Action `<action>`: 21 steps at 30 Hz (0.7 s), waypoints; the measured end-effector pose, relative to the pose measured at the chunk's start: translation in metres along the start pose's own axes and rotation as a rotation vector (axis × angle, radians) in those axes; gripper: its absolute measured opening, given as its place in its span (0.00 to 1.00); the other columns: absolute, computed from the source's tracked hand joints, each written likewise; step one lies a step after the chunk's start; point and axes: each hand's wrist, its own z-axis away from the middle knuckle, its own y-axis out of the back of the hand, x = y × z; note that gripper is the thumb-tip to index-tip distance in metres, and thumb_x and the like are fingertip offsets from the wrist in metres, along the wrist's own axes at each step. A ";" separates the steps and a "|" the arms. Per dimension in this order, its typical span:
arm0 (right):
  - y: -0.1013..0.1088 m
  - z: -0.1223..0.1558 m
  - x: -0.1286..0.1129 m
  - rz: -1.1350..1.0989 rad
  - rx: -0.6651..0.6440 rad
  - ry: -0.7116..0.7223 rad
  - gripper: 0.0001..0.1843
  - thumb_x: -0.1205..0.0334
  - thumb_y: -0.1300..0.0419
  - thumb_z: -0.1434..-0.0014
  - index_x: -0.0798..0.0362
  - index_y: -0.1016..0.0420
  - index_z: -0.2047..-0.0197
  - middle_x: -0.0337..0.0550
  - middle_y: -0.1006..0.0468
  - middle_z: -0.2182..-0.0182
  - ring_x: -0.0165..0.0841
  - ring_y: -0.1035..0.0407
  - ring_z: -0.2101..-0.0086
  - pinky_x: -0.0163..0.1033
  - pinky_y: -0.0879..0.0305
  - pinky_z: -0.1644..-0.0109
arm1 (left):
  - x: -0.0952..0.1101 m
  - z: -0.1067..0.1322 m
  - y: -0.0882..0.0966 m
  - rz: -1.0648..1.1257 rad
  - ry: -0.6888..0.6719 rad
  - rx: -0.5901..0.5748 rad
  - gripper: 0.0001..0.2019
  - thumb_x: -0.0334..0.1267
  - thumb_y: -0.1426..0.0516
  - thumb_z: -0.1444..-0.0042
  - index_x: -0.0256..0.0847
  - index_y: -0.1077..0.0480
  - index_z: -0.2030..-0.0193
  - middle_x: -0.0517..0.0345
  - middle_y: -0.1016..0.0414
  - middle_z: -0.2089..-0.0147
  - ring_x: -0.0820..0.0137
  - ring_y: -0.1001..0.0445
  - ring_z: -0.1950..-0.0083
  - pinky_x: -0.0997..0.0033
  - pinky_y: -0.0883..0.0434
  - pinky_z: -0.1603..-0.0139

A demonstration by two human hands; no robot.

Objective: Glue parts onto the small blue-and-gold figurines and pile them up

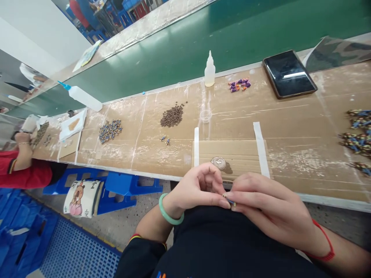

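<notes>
My left hand and my right hand meet at the front edge of the bench. Pinched between their fingertips is a small blue and yellow figurine, mostly covered by the fingers. Just beyond the hands a round silver-coloured disc lies on a cardboard piece taped down with white strips. Two or so similar blue figurines sit further left, near a pile of small brown discs.
Behind stand a dropper bottle, purple and orange small pieces and a dark tablet. More figurines lie in a left pile and right bundles. A white bottle leans at left. A co-worker's red sleeve shows far left.
</notes>
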 end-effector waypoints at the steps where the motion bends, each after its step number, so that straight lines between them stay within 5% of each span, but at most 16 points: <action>1: 0.000 0.001 0.000 -0.002 0.005 0.002 0.10 0.74 0.42 0.28 0.53 0.26 0.48 0.43 0.22 0.65 0.31 0.25 0.64 0.36 0.24 0.62 | 0.000 -0.002 0.001 0.022 0.016 0.001 0.26 0.42 0.23 0.54 0.40 0.35 0.61 0.62 0.21 0.70 0.76 0.21 0.71 0.79 0.24 0.66; 7: 0.003 0.003 0.002 0.035 -0.031 -0.025 0.08 0.69 0.44 0.24 0.54 0.25 0.48 0.45 0.21 0.64 0.32 0.24 0.63 0.36 0.23 0.61 | 0.003 -0.007 0.004 0.040 0.021 -0.044 0.25 0.35 0.24 0.54 0.39 0.35 0.59 0.63 0.21 0.71 0.77 0.20 0.70 0.81 0.25 0.65; 12: 0.008 0.003 0.005 0.098 0.036 0.030 0.06 0.72 0.43 0.26 0.57 0.24 0.52 0.44 0.22 0.67 0.31 0.25 0.66 0.36 0.25 0.62 | 0.019 -0.010 0.010 -0.147 -0.040 -0.078 0.23 0.47 0.27 0.48 0.41 0.33 0.57 0.59 0.20 0.68 0.72 0.20 0.69 0.74 0.24 0.65; 14: 0.013 0.006 0.008 0.144 0.105 0.017 0.05 0.73 0.40 0.28 0.57 0.24 0.53 0.43 0.22 0.68 0.31 0.26 0.67 0.36 0.25 0.63 | 0.036 -0.014 0.027 -0.500 -0.198 0.137 0.15 0.48 0.33 0.41 0.41 0.29 0.58 0.55 0.19 0.64 0.70 0.20 0.64 0.70 0.24 0.61; 17: 0.018 0.012 0.014 0.169 0.196 -0.035 0.08 0.77 0.38 0.31 0.56 0.23 0.54 0.41 0.23 0.68 0.31 0.26 0.68 0.36 0.27 0.66 | 0.066 -0.025 0.071 -1.204 -0.402 0.739 0.05 0.39 0.40 0.36 0.42 0.25 0.62 0.55 0.20 0.62 0.67 0.23 0.60 0.64 0.26 0.55; 19: 0.019 0.017 0.018 0.185 0.238 -0.066 0.10 0.78 0.38 0.33 0.55 0.22 0.54 0.41 0.23 0.68 0.31 0.26 0.69 0.36 0.28 0.67 | 0.083 -0.035 0.102 -1.344 -0.404 0.879 0.04 0.33 0.40 0.38 0.41 0.24 0.64 0.54 0.20 0.62 0.64 0.25 0.58 0.59 0.28 0.51; 21: 0.019 0.022 0.021 0.195 0.253 -0.091 0.10 0.78 0.38 0.33 0.55 0.22 0.54 0.41 0.23 0.67 0.31 0.26 0.68 0.37 0.28 0.67 | 0.093 -0.046 0.126 -1.404 -0.386 0.899 0.04 0.30 0.39 0.42 0.41 0.23 0.66 0.53 0.21 0.61 0.61 0.25 0.55 0.56 0.29 0.47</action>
